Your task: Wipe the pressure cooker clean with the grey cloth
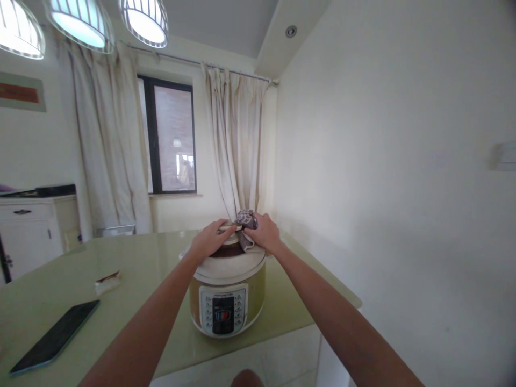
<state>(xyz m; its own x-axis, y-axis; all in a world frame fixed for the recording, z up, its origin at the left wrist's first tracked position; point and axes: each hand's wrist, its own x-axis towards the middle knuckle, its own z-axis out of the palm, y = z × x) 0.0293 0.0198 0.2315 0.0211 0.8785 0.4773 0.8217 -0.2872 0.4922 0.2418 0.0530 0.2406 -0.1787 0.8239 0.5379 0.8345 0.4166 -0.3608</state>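
Observation:
A round electric pressure cooker [258, 293] stands near the front edge of the green table, its button panel facing me. On top, my left hand [210, 239] has its fingers curled over the lid knob [226, 228]. My right hand [264, 232] is closed around a patterned grey-brown cloth [246, 219], bunched against the right side of the knob. A loose end of the cloth hangs onto the lid [226, 269]. The palms and some fingertips are hidden.
A dark tablet [56, 334] lies on the table [145, 269] to the left, with a small pale item [108, 280] beyond it. A wall [382, 188] runs along the right side. Behind are curtains [242, 140], a window [174, 137] and a white cabinet [30, 228].

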